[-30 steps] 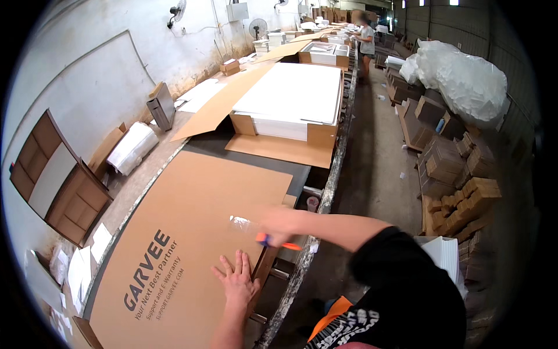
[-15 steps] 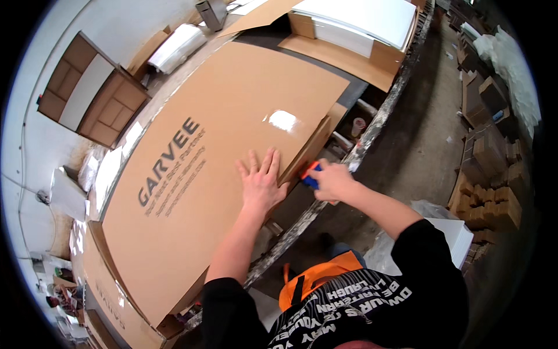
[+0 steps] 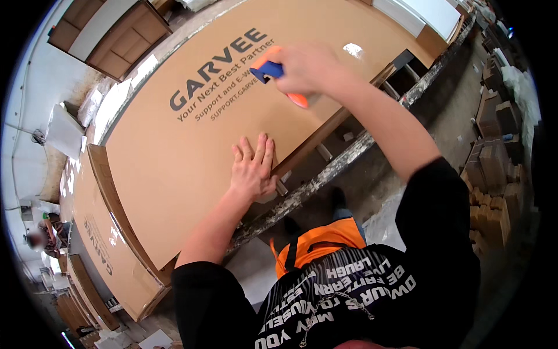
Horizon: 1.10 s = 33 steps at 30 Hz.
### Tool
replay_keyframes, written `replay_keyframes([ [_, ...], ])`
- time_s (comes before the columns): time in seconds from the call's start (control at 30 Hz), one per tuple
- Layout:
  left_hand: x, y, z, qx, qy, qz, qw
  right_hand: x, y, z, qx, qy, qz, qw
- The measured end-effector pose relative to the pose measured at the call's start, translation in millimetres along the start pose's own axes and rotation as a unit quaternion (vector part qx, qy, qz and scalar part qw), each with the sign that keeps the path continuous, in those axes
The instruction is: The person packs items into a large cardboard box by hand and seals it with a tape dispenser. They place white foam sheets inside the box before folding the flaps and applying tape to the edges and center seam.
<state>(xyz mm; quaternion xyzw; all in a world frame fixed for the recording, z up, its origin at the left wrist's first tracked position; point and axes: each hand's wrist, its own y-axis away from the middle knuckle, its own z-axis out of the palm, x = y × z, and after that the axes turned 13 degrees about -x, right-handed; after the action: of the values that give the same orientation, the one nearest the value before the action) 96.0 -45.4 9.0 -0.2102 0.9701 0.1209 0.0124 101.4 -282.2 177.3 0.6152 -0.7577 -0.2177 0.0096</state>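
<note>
**Tape dispenser (image 3: 267, 71) held over a large cardboard box (image 3: 168, 168)**

In the head view, the tape dispenser, orange and blue, is gripped in the right hand (image 3: 308, 68), which is blurred and held over the box top near the printed lettering; whether the box is touched by the tool cannot be told. The left hand (image 3: 251, 174) is laid open on the box near the person's side, with nothing gripped. A shiny patch (image 3: 353, 50) is seen on the box top, beyond the right hand. A worn rail (image 3: 337, 165) is seen near the box's edge. At the left, a second cardboard box (image 3: 113, 232) is placed just beside the first. An orange apron (image 3: 322, 237) is worn by the person.
</note>
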Motion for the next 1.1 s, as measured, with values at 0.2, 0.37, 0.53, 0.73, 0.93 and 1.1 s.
replay_keyframes([
  [0.2,-15.2,23.1,23.2,0.059,0.032,-0.002,0.998,9.0,48.2,106.7,-0.105,0.075,0.028,0.991],
  [0.37,-7.9,22.7,26.1,0.073,0.034,-0.003,0.997,-2.0,91.3,125.9,-0.168,0.130,0.048,0.976],
  [0.53,-22.1,30.5,24.7,0.065,0.032,-0.013,0.997,13.3,119.9,170.7,-0.024,0.066,0.015,0.997],
  [0.73,-23.1,25.3,26.2,0.083,0.019,0.000,0.996,7.0,171.3,200.2,0.037,0.069,0.042,0.996],
  [0.93,-17.5,25.0,26.7,0.083,0.005,0.000,0.997,-2.1,81.0,192.7,-0.014,0.079,0.035,0.996],
  [1.1,-23.0,36.1,32.7,0.095,0.014,-0.012,0.995,-23.5,57.2,232.2,-0.079,0.197,-0.002,0.977],
])
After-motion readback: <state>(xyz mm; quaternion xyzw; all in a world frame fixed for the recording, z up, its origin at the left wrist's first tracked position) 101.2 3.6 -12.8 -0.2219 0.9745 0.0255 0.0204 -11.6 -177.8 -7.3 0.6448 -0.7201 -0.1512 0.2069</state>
